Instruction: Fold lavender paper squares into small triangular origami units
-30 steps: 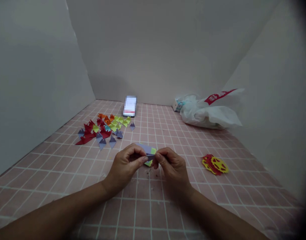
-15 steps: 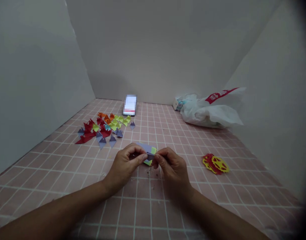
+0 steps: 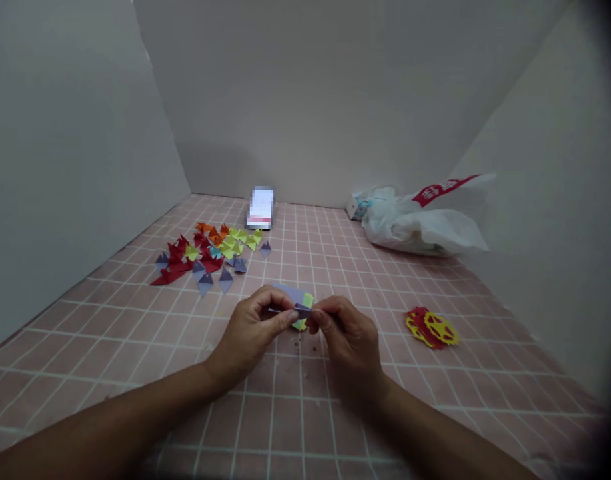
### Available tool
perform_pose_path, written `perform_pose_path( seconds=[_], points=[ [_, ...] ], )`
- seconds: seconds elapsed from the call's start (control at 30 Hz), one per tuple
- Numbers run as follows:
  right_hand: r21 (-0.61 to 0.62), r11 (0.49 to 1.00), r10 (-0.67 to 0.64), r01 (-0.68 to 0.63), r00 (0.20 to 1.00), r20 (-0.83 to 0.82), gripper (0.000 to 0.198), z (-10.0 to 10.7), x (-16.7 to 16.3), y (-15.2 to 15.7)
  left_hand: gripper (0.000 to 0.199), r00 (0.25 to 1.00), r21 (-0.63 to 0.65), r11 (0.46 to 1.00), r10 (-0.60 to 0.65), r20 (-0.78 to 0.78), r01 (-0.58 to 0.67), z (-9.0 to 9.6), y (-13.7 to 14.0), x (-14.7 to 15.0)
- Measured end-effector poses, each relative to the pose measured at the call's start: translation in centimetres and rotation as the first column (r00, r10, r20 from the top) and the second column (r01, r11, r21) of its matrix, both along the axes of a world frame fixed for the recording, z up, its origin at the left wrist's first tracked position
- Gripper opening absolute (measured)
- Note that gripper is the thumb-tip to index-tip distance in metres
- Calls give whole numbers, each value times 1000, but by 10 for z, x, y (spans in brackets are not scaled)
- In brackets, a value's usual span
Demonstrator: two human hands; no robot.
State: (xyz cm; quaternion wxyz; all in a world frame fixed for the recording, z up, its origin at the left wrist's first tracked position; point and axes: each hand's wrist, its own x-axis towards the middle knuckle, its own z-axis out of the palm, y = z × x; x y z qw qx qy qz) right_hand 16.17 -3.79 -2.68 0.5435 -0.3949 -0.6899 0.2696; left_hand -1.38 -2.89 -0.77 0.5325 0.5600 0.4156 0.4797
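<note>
Between my two hands is a small folded piece of purple paper [image 3: 303,309]. My left hand [image 3: 258,321] pinches its left end between thumb and fingers. At the other end, the fingertips of my right hand [image 3: 346,333] are closed on the paper. Much of the paper is hidden by the fingers. Just behind and below lies a stack of purple and yellow-green paper sheets [image 3: 290,291], partly covered by my hands. To the left, folded paper figures [image 3: 210,260] in red, orange, yellow, blue and purple are spread over the table.
A phone [image 3: 260,207] with a lit, blurred screen stands at the back. Red and yellow cut-out discs [image 3: 438,329] lie right of my hands. A white plastic bag [image 3: 420,223] and a small box [image 3: 356,207] sit at the back right. Walls enclose the pink tiled surface [image 3: 285,427].
Both hands keep their grip on the purple paper, which looks turned slightly and narrower to the view. The whole scene has shifted a little from small head movement.
</note>
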Motion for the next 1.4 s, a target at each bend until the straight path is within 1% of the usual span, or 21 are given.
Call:
perform_pose_path(
  seconds=[0.17, 0.3, 0.43, 0.6, 0.67, 0.8, 0.93, 1.07, 1.2, 1.4],
  points=[
    [67, 998, -9, 3, 997, 83, 15, 2, 1, -1, 11, 1000, -4, 1000, 7, -1, -7, 3, 0, 1],
    [126, 992, -29, 12, 990, 139, 14, 4, 2, 0, 11, 1000, -44, 999, -9, 13, 10, 5, 0, 1],
    [177, 984, -42, 9, 982, 184, 13, 5, 2, 0, 10, 999, -77, 997, 16, 43, -12, 4, 1, 0],
    [234, 972, -23, -28, 977, 211, 13, 5, 2, -1, 8, 996, -100, 995, 14, 85, -5, 3, 1, 0],
    [240, 970, -24, -29, 976, 215, 13, 5, 2, -1, 8, 995, -100, 995, 14, 98, -4, 3, 1, 0],
    [209, 978, -27, -20, 976, 217, 13, 6, 2, -2, 9, 993, -100, 995, -1, 115, 13, 0, 0, -1],
    [151, 989, -27, -3, 980, 196, 13, 6, 1, -2, 9, 979, -124, 990, -44, 201, 70, -4, -1, -1],
    [97, 995, -13, -5, 982, 188, 15, 6, 0, -2, 9, 964, -154, 983, -55, 258, 97, -4, -2, 0],
    [15, 1000, 0, -3, 985, 171, 19, 6, -1, -2, 10, 968, -159, 985, -27, 250, 68, -3, -2, 2],
    [-74, 997, 32, -25, 996, 87, 18, 4, -2, -3, 11, 977, -168, 985, 12, 214, 25, -2, -1, 2]
  ],
)
